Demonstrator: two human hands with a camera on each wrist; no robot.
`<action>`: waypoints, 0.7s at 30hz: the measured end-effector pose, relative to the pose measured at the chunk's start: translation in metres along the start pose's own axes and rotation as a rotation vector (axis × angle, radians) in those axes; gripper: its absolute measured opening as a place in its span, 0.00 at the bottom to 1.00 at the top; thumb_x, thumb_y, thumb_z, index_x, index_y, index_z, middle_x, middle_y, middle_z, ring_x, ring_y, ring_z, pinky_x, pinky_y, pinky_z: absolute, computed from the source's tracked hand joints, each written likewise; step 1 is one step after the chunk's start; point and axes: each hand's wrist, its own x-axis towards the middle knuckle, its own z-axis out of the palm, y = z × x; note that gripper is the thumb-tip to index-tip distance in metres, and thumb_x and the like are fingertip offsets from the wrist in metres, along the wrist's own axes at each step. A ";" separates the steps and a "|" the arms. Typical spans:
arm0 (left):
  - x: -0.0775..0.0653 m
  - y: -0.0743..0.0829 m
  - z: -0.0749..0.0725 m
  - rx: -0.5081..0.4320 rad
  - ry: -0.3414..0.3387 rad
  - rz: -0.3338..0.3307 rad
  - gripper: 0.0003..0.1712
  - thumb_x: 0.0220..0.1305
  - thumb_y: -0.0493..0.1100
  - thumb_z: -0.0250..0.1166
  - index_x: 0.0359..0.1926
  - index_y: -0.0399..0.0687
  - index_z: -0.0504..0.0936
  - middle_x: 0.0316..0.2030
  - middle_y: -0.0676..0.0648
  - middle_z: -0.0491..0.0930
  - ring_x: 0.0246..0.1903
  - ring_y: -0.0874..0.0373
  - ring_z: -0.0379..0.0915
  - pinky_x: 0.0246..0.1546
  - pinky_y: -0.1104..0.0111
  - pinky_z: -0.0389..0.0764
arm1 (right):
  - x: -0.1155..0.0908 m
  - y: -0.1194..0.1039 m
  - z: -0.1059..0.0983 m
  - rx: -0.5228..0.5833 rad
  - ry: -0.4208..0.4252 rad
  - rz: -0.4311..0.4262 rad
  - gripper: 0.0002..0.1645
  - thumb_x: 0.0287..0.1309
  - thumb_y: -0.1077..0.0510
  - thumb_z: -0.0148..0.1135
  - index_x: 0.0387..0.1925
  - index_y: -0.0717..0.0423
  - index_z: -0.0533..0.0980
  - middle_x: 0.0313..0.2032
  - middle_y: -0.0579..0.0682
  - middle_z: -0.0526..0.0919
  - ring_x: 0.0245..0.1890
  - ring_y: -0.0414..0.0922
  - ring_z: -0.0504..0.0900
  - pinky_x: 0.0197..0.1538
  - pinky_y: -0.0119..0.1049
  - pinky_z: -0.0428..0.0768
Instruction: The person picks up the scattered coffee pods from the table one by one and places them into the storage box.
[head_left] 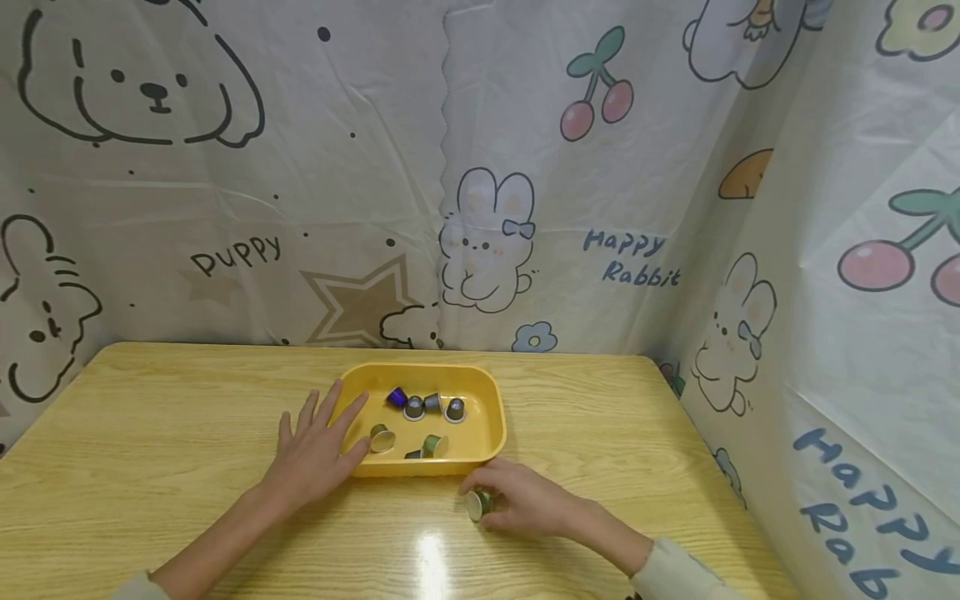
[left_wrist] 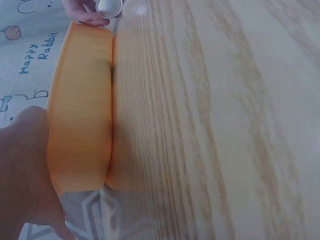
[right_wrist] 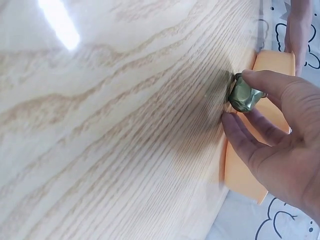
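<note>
In the head view my right hand (head_left: 528, 500) pinches a green coffee capsule (head_left: 477, 504) just in front of the yellow tray's near right corner, low over the table. The right wrist view shows the same capsule (right_wrist: 243, 95) between the thumb and fingers, its crumpled green side toward the camera. My left hand (head_left: 315, 446) rests over the tray's left rim with its fingers stretched out. Inside the yellow tray (head_left: 480, 383) lie several capsules: a purple capsule (head_left: 397, 397), dark grey ones (head_left: 455, 408) and two green ones (head_left: 435, 446). The tray's near wall partly hides another dark capsule (head_left: 414, 455).
The wooden table (head_left: 187, 417) extends on both sides of the tray and toward me. A printed cloth (head_left: 360, 192) with cartoon animals hangs behind it and along the right side. Light glares off the tabletop near the front.
</note>
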 end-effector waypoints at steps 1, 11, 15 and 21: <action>0.000 0.000 0.000 -0.001 0.001 0.000 0.36 0.72 0.57 0.55 0.75 0.49 0.63 0.75 0.32 0.47 0.71 0.25 0.40 0.57 0.23 0.41 | 0.000 0.000 0.000 -0.007 -0.001 -0.008 0.21 0.56 0.62 0.72 0.52 0.45 0.80 0.49 0.37 0.79 0.46 0.33 0.74 0.47 0.27 0.76; 0.000 0.000 -0.001 0.000 -0.001 -0.005 0.36 0.72 0.56 0.56 0.75 0.49 0.63 0.76 0.32 0.47 0.71 0.26 0.40 0.57 0.23 0.42 | 0.000 -0.001 0.003 -0.093 0.015 -0.080 0.15 0.52 0.66 0.72 0.41 0.48 0.81 0.42 0.37 0.81 0.45 0.33 0.76 0.50 0.28 0.75; 0.000 0.000 -0.001 -0.004 -0.001 -0.004 0.36 0.72 0.55 0.56 0.75 0.48 0.63 0.75 0.32 0.47 0.71 0.26 0.39 0.57 0.23 0.41 | 0.000 -0.003 0.003 -0.099 0.007 -0.067 0.14 0.53 0.66 0.72 0.39 0.47 0.81 0.42 0.36 0.81 0.45 0.32 0.75 0.50 0.27 0.75; 0.000 0.001 -0.002 -0.003 -0.004 -0.002 0.36 0.72 0.56 0.56 0.75 0.48 0.63 0.75 0.32 0.47 0.71 0.25 0.40 0.57 0.23 0.42 | 0.000 -0.005 0.001 -0.085 0.001 -0.055 0.12 0.55 0.66 0.72 0.37 0.47 0.81 0.41 0.35 0.80 0.43 0.31 0.74 0.47 0.25 0.75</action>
